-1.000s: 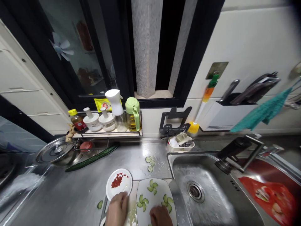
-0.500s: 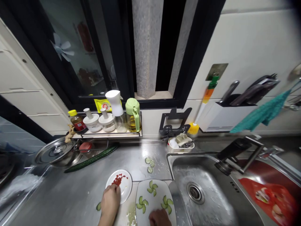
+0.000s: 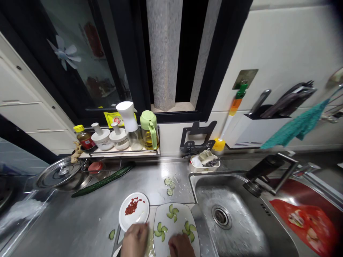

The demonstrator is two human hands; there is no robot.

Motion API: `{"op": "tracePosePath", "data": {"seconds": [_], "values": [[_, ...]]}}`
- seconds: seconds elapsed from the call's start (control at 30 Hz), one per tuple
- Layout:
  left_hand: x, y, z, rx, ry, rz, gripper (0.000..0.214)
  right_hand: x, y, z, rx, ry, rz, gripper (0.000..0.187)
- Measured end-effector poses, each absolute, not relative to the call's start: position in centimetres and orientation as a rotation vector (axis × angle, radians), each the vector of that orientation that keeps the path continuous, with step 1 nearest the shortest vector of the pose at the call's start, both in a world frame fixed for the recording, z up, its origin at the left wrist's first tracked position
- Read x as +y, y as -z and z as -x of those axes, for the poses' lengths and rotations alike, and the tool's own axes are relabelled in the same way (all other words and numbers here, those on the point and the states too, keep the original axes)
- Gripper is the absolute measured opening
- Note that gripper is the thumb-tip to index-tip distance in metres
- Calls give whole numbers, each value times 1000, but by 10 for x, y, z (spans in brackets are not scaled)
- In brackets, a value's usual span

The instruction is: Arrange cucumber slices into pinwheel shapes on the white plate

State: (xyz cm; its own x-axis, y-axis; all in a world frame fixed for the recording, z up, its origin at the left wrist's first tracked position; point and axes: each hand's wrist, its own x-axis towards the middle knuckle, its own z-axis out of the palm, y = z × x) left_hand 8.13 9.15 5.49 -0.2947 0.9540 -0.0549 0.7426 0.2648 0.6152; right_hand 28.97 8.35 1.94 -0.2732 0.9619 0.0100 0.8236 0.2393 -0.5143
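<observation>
My left hand (image 3: 135,240) is closed in a pinch just below the small white plate (image 3: 144,218), with a bit of red at its fingertips that looks like a goji berry. Red goji berries (image 3: 131,207) lie heaped on that plate. Over the lower part of the larger white plate (image 3: 184,211), my right hand (image 3: 182,245) has its fingers curled together; what they hold, if anything, is hidden. Cut cucumber pieces on this plate form pinwheels: one at the top (image 3: 172,213), one at left (image 3: 160,232) and one at right (image 3: 189,230), close to my right hand.
Cucumber slices (image 3: 169,185) lie on the steel counter, and another piece (image 3: 112,234) sits left of my left hand. A whole cucumber (image 3: 104,180) rests behind. The sink (image 3: 206,200) is at right. Seasoning bottles stand on a rack (image 3: 120,152) by the window.
My left hand has moved from the goji berries toward the right and nearer to me, off the small plate. My right hand stays almost in place. The view has shifted slightly.
</observation>
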Motion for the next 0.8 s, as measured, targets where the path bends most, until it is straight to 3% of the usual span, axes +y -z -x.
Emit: {"op": "tracePosePath", "data": {"seconds": [0.23, 0.8], "values": [[76, -28, -131, 1950, -856, -1667, 44, 90, -26, -283, -2114, -686, 1610, 20], [77, -12, -140, 2077, -678, -1733, 30, 96, -38, -266, -2096, -756, 1597, 36]]}}
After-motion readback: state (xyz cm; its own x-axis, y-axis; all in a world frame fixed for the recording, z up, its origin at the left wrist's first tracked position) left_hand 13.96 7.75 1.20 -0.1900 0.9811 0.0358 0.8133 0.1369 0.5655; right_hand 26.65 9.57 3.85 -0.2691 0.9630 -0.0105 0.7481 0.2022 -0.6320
